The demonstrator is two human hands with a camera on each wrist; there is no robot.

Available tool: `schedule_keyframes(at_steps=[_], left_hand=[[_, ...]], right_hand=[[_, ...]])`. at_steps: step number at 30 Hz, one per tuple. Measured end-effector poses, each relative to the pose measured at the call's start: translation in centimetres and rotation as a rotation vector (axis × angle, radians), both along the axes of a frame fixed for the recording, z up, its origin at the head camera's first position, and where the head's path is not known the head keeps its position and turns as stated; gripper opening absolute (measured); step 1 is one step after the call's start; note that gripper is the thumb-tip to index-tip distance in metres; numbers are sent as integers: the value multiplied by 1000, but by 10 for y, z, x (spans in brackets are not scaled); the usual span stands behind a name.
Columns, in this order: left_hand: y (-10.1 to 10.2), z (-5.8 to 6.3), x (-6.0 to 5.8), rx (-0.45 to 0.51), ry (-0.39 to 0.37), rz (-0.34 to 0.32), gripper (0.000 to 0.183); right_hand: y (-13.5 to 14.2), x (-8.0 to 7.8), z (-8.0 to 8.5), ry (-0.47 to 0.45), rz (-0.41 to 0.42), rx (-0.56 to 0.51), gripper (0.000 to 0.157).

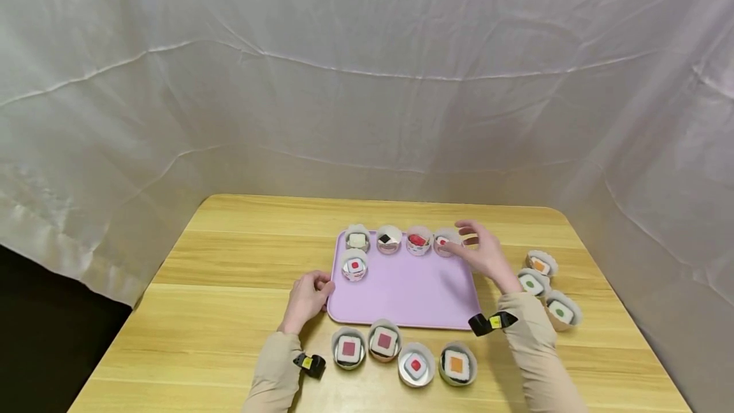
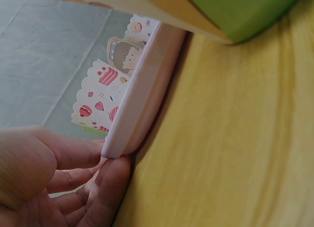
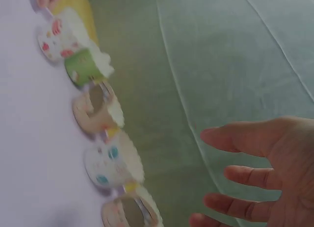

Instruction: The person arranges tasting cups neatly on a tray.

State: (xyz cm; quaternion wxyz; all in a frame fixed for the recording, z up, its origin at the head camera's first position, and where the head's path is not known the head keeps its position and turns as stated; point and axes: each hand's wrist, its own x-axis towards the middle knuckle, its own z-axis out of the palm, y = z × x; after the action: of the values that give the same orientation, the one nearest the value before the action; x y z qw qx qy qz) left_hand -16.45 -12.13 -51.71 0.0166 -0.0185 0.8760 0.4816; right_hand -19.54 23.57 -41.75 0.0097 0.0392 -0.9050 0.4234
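In head view only, all twelve cups [image 1: 388, 248]: five on tray [image 1: 401, 292], seven off; left fingers [image 2: 78, 151] pinch tray, right fingers [image 3: 240, 206] apart

Left hand [image 1: 306, 298]: pinching firmly between thumb [image 2: 81, 151] and fingers [image 2: 114, 180].
Right hand [image 1: 482, 252]: thumb and fingers spread, farther forward than the left.
Arms [image 1: 536, 349]: 2, stretched forward, sleeved to the wrists [image 1: 290, 329].
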Motion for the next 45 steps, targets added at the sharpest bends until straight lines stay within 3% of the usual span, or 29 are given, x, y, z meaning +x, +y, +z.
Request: schedule_keyframes(at_steps=[11, 20, 24, 35, 45], left_hand=[[0, -1, 0, 0, -3, 4, 21], [0, -1, 0, -9, 14, 1, 19], [0, -1, 0, -7, 13, 3, 19], [1, -1, 0, 2, 5, 6, 20], [1, 0, 0, -5, 2, 9, 20]], right_hand=[[55, -3, -1, -16, -128, 109, 64], [95, -8, -19, -75, -280, 268, 69], [109, -11, -25, -124, -309, 307, 71], [129, -18, -25, -273, -312, 355, 70], [141, -25, -31, -402, -215, 379, 72]])
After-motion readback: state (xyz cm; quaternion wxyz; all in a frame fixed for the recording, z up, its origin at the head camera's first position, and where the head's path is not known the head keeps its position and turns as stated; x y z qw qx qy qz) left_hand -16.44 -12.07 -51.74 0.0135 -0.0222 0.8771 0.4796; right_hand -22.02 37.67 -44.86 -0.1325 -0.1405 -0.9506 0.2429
